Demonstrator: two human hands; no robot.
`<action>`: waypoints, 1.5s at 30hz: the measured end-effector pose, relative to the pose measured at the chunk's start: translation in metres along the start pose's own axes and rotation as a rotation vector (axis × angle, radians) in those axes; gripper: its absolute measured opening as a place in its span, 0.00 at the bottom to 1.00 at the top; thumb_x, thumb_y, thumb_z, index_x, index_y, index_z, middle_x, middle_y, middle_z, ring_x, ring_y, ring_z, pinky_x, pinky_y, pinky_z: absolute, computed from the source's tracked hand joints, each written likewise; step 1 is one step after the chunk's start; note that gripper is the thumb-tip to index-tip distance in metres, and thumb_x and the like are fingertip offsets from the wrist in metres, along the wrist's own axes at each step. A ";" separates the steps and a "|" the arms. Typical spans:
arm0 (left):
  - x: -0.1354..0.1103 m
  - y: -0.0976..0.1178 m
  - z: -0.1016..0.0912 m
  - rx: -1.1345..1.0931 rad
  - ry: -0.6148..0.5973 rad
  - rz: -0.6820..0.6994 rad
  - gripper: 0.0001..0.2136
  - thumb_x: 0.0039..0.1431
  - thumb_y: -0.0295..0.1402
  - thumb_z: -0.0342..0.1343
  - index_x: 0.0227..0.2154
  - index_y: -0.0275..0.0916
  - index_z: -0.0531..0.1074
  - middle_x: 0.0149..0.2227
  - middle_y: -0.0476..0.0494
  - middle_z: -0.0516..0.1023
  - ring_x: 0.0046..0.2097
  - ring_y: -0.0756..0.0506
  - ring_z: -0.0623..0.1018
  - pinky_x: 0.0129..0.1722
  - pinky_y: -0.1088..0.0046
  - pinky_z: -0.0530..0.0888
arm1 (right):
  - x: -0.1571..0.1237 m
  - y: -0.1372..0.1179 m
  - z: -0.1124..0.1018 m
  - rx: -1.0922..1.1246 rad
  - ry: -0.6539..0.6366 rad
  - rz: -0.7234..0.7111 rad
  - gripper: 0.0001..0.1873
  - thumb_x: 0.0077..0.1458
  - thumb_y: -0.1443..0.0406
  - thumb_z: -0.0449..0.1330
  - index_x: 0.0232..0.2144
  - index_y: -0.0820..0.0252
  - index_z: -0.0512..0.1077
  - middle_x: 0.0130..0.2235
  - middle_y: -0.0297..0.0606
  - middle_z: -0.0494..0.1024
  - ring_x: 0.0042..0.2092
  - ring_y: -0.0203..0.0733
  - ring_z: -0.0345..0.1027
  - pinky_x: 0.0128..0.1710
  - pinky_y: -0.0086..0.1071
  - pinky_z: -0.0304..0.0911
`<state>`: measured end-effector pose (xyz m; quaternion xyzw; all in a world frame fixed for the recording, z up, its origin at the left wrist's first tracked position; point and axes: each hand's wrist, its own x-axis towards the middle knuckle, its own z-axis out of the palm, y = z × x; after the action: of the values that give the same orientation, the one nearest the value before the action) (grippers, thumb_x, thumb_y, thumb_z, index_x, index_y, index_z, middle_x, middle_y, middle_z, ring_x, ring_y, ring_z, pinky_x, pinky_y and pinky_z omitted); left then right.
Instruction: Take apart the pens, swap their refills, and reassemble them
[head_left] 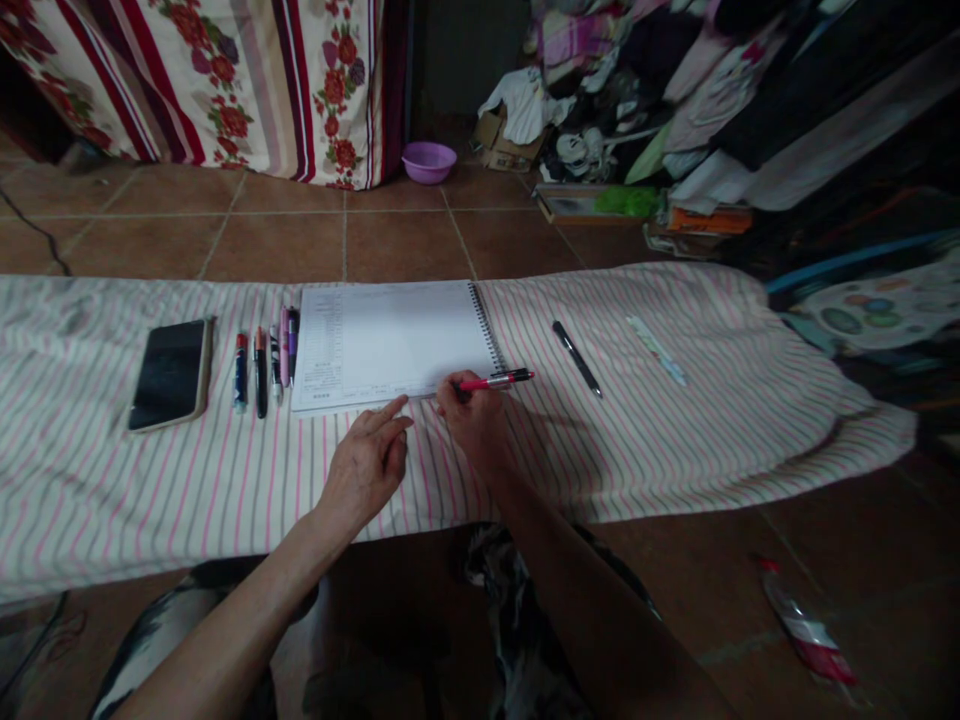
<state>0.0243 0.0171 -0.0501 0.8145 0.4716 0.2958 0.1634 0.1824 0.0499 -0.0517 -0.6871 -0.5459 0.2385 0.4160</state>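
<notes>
A spiral-bound notebook lies open at a mostly white page, its coil along the right side. My right hand grips a red pen at the notebook's lower right edge. The pen lies nearly level, its dark end pointing right; the hand hides its other end. Beside it, my left hand holds nothing. Its index finger stretches to the notebook's bottom edge, while the other fingers are partly bent. A black pen rests on the cloth right of the notebook.
Striped cloth covers the long surface. To the left lie a smartphone and several pens. A pale, slim item lies far right. On the tiled floor are a purple basin and a plastic bottle.
</notes>
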 end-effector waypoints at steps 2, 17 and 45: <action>0.000 0.000 0.000 0.002 0.002 0.001 0.13 0.55 0.23 0.46 0.40 0.37 0.72 0.54 0.39 0.70 0.44 0.42 0.72 0.45 0.58 0.72 | 0.000 0.001 0.001 0.038 0.004 -0.001 0.10 0.52 0.60 0.51 0.26 0.59 0.68 0.19 0.33 0.74 0.22 0.36 0.69 0.25 0.25 0.62; 0.000 -0.001 0.000 -0.010 -0.007 -0.006 0.13 0.55 0.22 0.47 0.40 0.37 0.72 0.54 0.40 0.70 0.45 0.42 0.72 0.45 0.59 0.72 | 0.003 0.004 -0.002 0.087 0.003 0.041 0.09 0.50 0.61 0.52 0.24 0.59 0.66 0.17 0.32 0.71 0.21 0.36 0.68 0.23 0.26 0.61; -0.001 0.000 -0.001 -0.022 0.014 0.001 0.13 0.55 0.23 0.46 0.40 0.39 0.72 0.53 0.41 0.70 0.47 0.41 0.72 0.46 0.56 0.72 | 0.001 -0.001 -0.006 -0.020 0.062 -0.003 0.07 0.49 0.63 0.52 0.24 0.60 0.67 0.18 0.34 0.71 0.22 0.37 0.67 0.24 0.26 0.61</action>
<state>0.0233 0.0164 -0.0496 0.8108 0.4692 0.3067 0.1688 0.1865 0.0487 -0.0480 -0.6976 -0.5360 0.2108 0.4262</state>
